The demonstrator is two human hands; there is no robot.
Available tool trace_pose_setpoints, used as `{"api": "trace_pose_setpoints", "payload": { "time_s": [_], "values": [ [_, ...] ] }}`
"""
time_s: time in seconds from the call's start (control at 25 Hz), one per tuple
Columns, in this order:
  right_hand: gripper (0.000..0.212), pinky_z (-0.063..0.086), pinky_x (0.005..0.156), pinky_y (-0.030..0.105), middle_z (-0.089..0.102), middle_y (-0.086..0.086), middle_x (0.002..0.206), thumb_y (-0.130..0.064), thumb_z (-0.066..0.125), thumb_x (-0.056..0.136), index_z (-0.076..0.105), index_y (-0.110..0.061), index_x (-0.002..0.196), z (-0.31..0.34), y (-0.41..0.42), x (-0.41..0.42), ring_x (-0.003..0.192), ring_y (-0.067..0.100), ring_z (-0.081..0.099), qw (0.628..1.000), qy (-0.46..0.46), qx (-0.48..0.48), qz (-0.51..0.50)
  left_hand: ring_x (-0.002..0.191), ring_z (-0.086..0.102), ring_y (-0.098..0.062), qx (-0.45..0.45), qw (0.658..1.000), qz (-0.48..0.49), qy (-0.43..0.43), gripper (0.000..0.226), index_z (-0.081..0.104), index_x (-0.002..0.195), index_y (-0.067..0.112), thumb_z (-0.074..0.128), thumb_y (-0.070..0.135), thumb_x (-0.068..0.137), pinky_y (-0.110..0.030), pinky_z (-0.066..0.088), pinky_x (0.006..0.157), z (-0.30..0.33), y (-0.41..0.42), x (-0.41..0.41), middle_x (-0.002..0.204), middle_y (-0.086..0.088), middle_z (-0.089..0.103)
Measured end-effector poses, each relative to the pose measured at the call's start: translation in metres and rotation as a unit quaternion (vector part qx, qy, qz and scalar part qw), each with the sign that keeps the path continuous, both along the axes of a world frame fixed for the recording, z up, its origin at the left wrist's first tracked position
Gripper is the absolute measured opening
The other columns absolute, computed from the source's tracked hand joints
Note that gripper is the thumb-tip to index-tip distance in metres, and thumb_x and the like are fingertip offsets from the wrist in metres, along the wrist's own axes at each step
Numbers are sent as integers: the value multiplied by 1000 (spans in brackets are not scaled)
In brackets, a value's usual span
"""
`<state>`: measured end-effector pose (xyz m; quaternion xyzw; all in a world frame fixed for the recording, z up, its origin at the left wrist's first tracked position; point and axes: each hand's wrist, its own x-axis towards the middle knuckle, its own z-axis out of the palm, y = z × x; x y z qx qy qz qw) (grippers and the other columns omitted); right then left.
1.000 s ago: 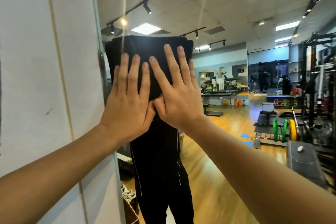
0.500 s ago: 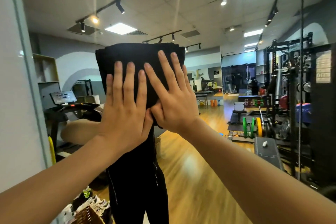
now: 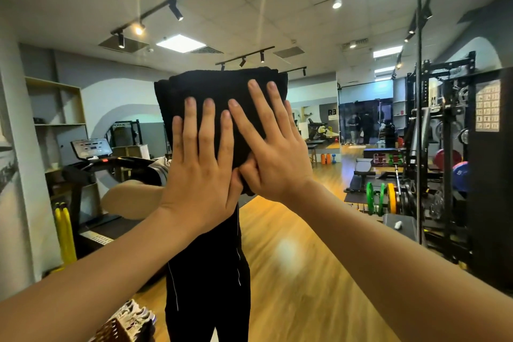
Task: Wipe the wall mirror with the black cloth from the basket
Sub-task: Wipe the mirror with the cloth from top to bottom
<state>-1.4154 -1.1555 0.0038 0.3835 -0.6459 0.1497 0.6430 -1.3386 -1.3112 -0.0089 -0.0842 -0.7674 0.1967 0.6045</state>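
Note:
A folded black cloth (image 3: pixel 219 86) lies flat against the wall mirror (image 3: pixel 319 244), at about head height in the middle of the view. My left hand (image 3: pixel 200 164) presses on its lower left part with straight fingers. My right hand (image 3: pixel 273 147) presses beside it on the right, fingers spread and pointing up-left. The two thumbs touch under the cloth. The mirror fills nearly the whole view and reflects a gym and a person in black clothes behind the cloth. A woven basket (image 3: pixel 122 326) with pale cloths shows at the bottom left edge.
A vertical seam (image 3: pixel 419 119) in the mirror runs down the right side. The white wall (image 3: pixel 11 175) borders the mirror at the far left. In the reflection are a treadmill (image 3: pixel 91 153), a weight rack (image 3: pixel 444 147) and a wooden floor.
Both hands have slid the cloth to the right across the mirror, away from the white wall at the left. The wall edge has moved almost out of view.

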Motion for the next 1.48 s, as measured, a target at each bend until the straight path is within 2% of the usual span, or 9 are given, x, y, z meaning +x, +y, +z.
{"api": "trace_pose_setpoints", "payload": {
  "time_s": [0.12, 0.36, 0.56, 0.64, 0.8, 1.16, 1.48],
  "values": [
    [68, 18, 125, 61, 21, 22, 168, -45, 30, 99, 37, -13, 159, 0, 32, -17, 158, 43, 9, 1000, 2, 3, 1, 153, -2, -53, 1, 1000, 3, 1, 76, 10, 160, -6, 29, 43, 104, -65, 7, 125, -1, 34, -18, 164, -35, 5],
    [68, 18, 126, 61, 23, 23, 168, -44, 33, 98, 39, -12, 158, 1, 85, -48, 158, 44, 10, 1000, 8, -2, 11, 154, -2, -52, 1, 1000, -9, 8, 75, 12, 160, -5, 29, 43, 105, -64, 7, 125, -2, 86, -48, 165, -35, 7],
    [70, 20, 124, 62, 24, 24, 167, -38, 39, 93, 41, -11, 157, 2, 122, -69, 158, 44, 11, 1000, 17, -5, 15, 152, 1, -55, 4, 1000, -17, 5, 77, 12, 159, -6, 37, 39, 103, -67, 11, 123, -2, 125, -68, 164, -36, 8],
    [70, 19, 125, 62, 23, 24, 167, -35, 42, 91, 41, -11, 157, 2, 138, -78, 158, 44, 10, 1000, 13, -5, 15, 152, 2, -55, 2, 1000, -18, 2, 75, 12, 159, -6, 32, 41, 104, -67, 11, 123, -4, 139, -78, 164, -36, 7],
    [70, 18, 126, 61, 22, 24, 168, -35, 41, 92, 40, -11, 157, 3, 169, -96, 158, 43, 9, 1000, 10, 8, 8, 152, 0, -56, 10, 1000, -23, 4, 74, 10, 159, -6, 26, 42, 105, -67, 10, 123, -4, 169, -95, 164, -37, 6],
    [69, 18, 125, 61, 22, 23, 168, -35, 42, 93, 39, -11, 158, -3, 255, -139, 158, 43, 8, 1000, -5, -2, 4, 153, -1, -53, -2, 1000, -2, -5, 75, 10, 160, -5, 31, 42, 104, -66, 9, 124, -5, 254, -141, 165, -35, 5],
    [73, 15, 125, 62, 19, 24, 168, -34, 51, 91, 36, -11, 159, -23, 268, -146, 158, 45, 7, 999, -36, -5, 41, 155, -3, -49, 0, 999, 40, -24, 79, 10, 161, -2, 37, 43, 103, -62, 5, 126, -18, 269, -142, 165, -33, 6]
  ]
}}
